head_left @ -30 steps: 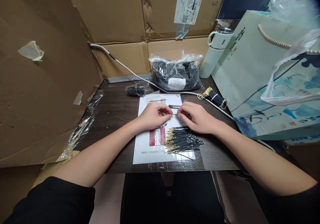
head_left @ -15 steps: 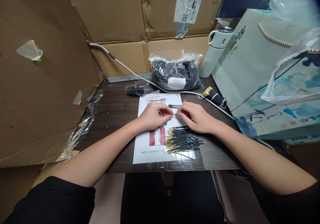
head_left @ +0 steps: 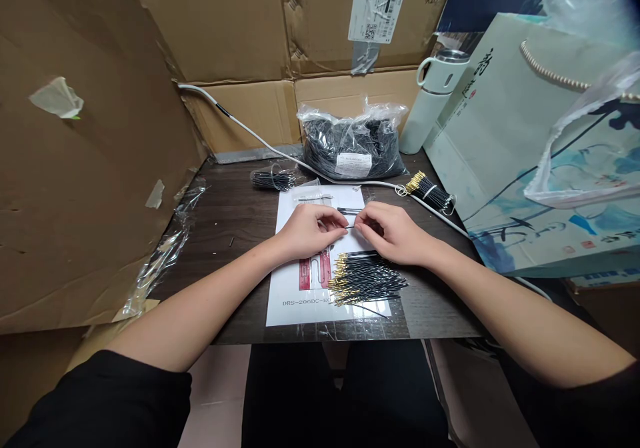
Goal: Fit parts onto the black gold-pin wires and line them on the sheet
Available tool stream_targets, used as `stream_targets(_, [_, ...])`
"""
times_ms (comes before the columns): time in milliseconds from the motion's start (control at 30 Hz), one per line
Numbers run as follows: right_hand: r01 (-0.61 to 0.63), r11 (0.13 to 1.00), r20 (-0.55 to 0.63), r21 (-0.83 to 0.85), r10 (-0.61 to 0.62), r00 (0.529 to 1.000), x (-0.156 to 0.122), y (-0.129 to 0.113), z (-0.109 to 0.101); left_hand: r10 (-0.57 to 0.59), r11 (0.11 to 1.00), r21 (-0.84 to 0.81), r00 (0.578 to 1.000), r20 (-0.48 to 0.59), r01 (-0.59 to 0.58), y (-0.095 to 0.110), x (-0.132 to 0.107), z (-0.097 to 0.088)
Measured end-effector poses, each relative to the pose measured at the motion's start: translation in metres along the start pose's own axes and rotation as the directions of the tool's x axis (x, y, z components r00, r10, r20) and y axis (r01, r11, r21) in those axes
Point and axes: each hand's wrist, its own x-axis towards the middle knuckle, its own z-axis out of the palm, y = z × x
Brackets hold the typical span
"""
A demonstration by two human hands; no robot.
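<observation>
The left hand (head_left: pixel 310 231) and right hand (head_left: pixel 395 233) each pinch one thin wire (head_left: pixel 351 227), a short dark stretch showing between their fingertips over the paper (head_left: pixel 295 313). A gold-tipped pile (head_left: pixel 370 278) lies across the paper's right edge, nearer the person.

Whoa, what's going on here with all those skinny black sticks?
A person's left hand and right hand hold a thin dark piece between them, over a printed sheet. Nearer the person, a loose pile of black sticks with gold ends lies partly on that sheet. A tied bundle rests off to the right, and a clear bag full of dark pieces sits behind.
</observation>
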Motion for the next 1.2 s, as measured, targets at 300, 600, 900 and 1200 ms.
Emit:
stream_targets(300, [-0.052, 0.998, -0.055, 0.038, 0.054, 0.997, 0.0019, 0.0014, 0.0000, -0.028, 1.000, 0.006, 0.999, -0.026, 0.028, 0.0001, 0.0002, 0.0008])
stream_targets(600, [-0.076, 0.996, -0.053, 0.053, 0.079, 0.995, 0.0020, 0.0007, -0.0003, 0.001, 1.000, 0.030, 0.998, -0.060, 0.001, 0.0004, 0.0003, 0.0012])
stream_targets(900, [-0.099, 0.994, -0.054, 0.053, 0.102, 0.993, 0.0021, 0.0023, -0.0015, 0.026, 0.999, 0.043, 0.998, -0.065, -0.023, 0.0007, 0.0003, -0.0010])
stream_targets(1200, [-0.101, 0.993, -0.061, 0.069, 0.105, 0.993, 0.0020, 0.0018, -0.0022, 0.006, 0.999, 0.039, 0.999, -0.040, -0.005, 0.0038, 0.0002, -0.0010])
